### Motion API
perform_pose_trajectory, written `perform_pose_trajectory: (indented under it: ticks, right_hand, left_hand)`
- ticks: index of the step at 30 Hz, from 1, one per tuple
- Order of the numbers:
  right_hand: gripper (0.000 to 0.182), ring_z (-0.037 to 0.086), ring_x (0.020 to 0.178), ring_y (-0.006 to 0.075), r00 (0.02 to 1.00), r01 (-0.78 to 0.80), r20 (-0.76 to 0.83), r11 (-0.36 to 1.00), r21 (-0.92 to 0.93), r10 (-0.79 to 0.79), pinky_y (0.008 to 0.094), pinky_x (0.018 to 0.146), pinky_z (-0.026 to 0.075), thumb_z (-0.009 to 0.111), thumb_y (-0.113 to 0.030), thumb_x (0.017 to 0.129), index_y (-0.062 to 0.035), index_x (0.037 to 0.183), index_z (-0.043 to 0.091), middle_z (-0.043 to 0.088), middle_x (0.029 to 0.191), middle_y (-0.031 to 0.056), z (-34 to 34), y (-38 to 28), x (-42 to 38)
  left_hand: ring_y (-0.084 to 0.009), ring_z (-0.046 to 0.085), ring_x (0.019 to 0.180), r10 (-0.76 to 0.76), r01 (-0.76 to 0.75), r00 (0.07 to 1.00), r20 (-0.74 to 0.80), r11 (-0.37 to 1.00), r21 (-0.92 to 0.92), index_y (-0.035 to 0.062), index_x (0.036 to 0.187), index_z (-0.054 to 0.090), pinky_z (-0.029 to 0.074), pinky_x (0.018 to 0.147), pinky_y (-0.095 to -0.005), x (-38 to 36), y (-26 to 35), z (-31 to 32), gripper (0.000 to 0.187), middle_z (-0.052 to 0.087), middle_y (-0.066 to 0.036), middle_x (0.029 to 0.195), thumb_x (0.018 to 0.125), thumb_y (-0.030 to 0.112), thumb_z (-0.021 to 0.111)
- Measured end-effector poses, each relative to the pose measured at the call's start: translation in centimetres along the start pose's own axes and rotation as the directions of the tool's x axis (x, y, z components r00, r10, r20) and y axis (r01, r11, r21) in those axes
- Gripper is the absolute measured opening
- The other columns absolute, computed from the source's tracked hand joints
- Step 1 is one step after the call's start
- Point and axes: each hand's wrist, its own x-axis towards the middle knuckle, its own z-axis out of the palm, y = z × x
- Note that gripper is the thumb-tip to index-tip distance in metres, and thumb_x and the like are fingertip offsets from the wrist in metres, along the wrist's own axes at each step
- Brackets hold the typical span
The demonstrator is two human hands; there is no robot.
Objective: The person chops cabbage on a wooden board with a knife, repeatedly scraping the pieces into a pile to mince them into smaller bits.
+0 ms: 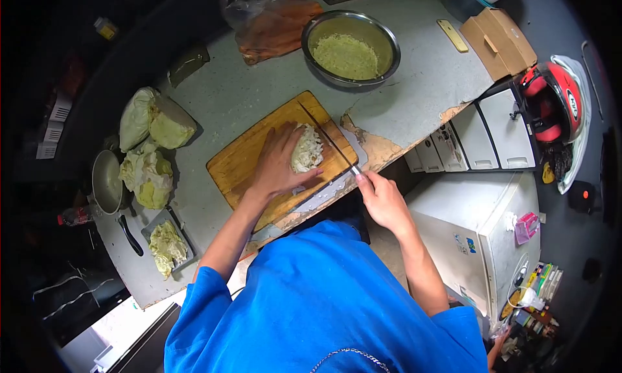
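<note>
My left hand (277, 158) rests on the wooden cutting board (240, 159), its thumb and fingers curved around a mound of finely cut pale cabbage (307, 149). Wrapped round the handle of a long knife (334, 138) is my right hand (387, 203), at the board's right edge. The dark narrow blade runs up and left across the board, just right of the cabbage and apart from it. Part of the cabbage's left side is hidden under my left hand.
A steel bowl (352, 81) of shredded cabbage stands at the back, beside a bag of carrots (272, 33). At left are cabbage heads (172, 123), a pan (107, 182) and a tray of leaves (168, 248). A phone (452, 36) and a cardboard box (497, 44) lie back right.
</note>
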Motion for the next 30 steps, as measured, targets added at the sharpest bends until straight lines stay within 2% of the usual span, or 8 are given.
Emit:
perform_pose_trajectory:
  ticks: [2, 3, 7, 9, 15, 18, 24, 30]
  right_hand:
    - [0.043, 0.066, 0.09, 0.0523, 0.994, -0.097, 0.052, 0.995, -0.017, 0.098, 0.0561, 0.078, 0.05, 0.048, -0.037, 0.109, 0.0022, 0.103, 0.064, 0.068, 0.083, 0.0297, -0.2, -0.8, -1.0]
    - [0.045, 0.067, 0.077, 0.0458, 0.996, -0.081, 0.048, 0.996, -0.024, 0.082, 0.0489, 0.072, 0.05, 0.048, -0.04, 0.108, 0.0022, 0.101, 0.064, 0.065, 0.076, 0.0257, 0.0, -0.4, -1.2]
    - [0.045, 0.066, 0.079, 0.0481, 0.991, -0.103, 0.08, 0.994, -0.044, 0.107, 0.0516, 0.074, 0.051, 0.046, -0.04, 0.109, 0.001, 0.103, 0.063, 0.066, 0.077, 0.0253, -0.2, -0.8, -1.3]
    - [0.047, 0.065, 0.086, 0.0543, 0.987, -0.084, 0.129, 0.99, -0.112, 0.098, 0.061, 0.077, 0.05, 0.043, -0.039, 0.11, 0.0036, 0.102, 0.06, 0.066, 0.079, 0.0321, -0.8, -1.7, -1.2]
    - [0.041, 0.063, 0.088, 0.0564, 0.998, -0.06, 0.031, 0.995, -0.083, 0.062, 0.0624, 0.074, 0.049, 0.043, -0.037, 0.11, 0.001, 0.105, 0.057, 0.066, 0.082, 0.033, 5.4, 4.8, 0.0]
    - [0.041, 0.064, 0.088, 0.0559, 1.0, 0.0, -0.021, 1.0, 0.016, 0.0, 0.0644, 0.075, 0.05, 0.042, -0.038, 0.11, 0.0001, 0.107, 0.057, 0.067, 0.083, 0.0329, 5.5, 4.5, -0.2]
    - [0.05, 0.063, 0.091, 0.0554, 0.979, -0.155, 0.112, 0.978, -0.137, 0.171, 0.0591, 0.075, 0.048, 0.041, -0.041, 0.111, 0.0038, 0.094, 0.056, 0.065, 0.085, 0.0329, -0.2, -1.5, -0.7]
    - [0.045, 0.064, 0.085, 0.0577, 0.993, -0.12, -0.016, 0.984, -0.13, 0.119, 0.0636, 0.073, 0.051, 0.043, -0.037, 0.11, 0.0037, 0.099, 0.057, 0.066, 0.08, 0.0347, 6.4, 3.3, 0.1]
  left_hand:
    - [-0.0389, 0.042, 0.146, 0.002, 0.001, 0.997, -0.073, 0.999, 0.037, 0.0024, 0.149, 0.048, 0.022, 0.126, -0.0579, 0.0, -0.4, -0.3, 0.1, 0.051, -0.023, 0.151, 0.077, 0.065, 0.078]
    - [-0.0389, 0.042, 0.146, -0.001, 0.003, 0.998, -0.07, 0.999, 0.035, 0.0024, 0.149, 0.048, 0.022, 0.126, -0.0579, 0.0, -0.4, -0.1, 0.1, 0.051, -0.023, 0.151, 0.077, 0.065, 0.078]
    - [-0.0394, 0.041, 0.147, 0.037, -0.039, 0.999, 0.025, 0.997, 0.07, 0.0038, 0.15, 0.049, 0.02, 0.127, -0.0579, 0.0, -0.7, 0.2, 0.097, 0.051, -0.024, 0.151, 0.077, 0.061, 0.079]
    - [-0.0388, 0.041, 0.147, 0.038, -0.04, 0.999, 0.036, 0.998, 0.053, 0.0038, 0.15, 0.05, 0.02, 0.127, -0.0579, -0.1, -0.7, 0.1, 0.096, 0.052, -0.023, 0.151, 0.078, 0.06, 0.079]
    - [-0.035, 0.04, 0.148, 0.034, -0.037, 0.998, 0.043, 0.997, 0.063, 0.0037, 0.149, 0.049, 0.018, 0.128, -0.0561, 0.1, -0.6, 0.0, 0.095, 0.052, -0.017, 0.152, 0.08, 0.064, 0.074]
    - [-0.0338, 0.038, 0.15, 0.021, -0.029, 0.997, 0.076, 0.994, 0.106, 0.0032, 0.15, 0.048, 0.017, 0.128, -0.0555, 0.1, -0.4, -0.1, 0.096, 0.05, -0.016, 0.154, 0.082, 0.065, 0.072]
    - [-0.0339, 0.033, 0.152, 0.069, -0.082, 0.994, 0.086, 0.984, 0.155, 0.0092, 0.151, 0.05, 0.013, 0.128, -0.0581, 0.2, -0.2, -0.3, 0.092, 0.049, -0.012, 0.156, 0.083, 0.069, 0.067]
    - [-0.0359, 0.038, 0.148, 0.06, -0.072, 0.994, 0.086, 0.986, 0.148, 0.0118, 0.148, 0.054, 0.02, 0.125, -0.061, 0.2, -0.5, -0.1, 0.089, 0.055, -0.011, 0.15, 0.078, 0.063, 0.076]
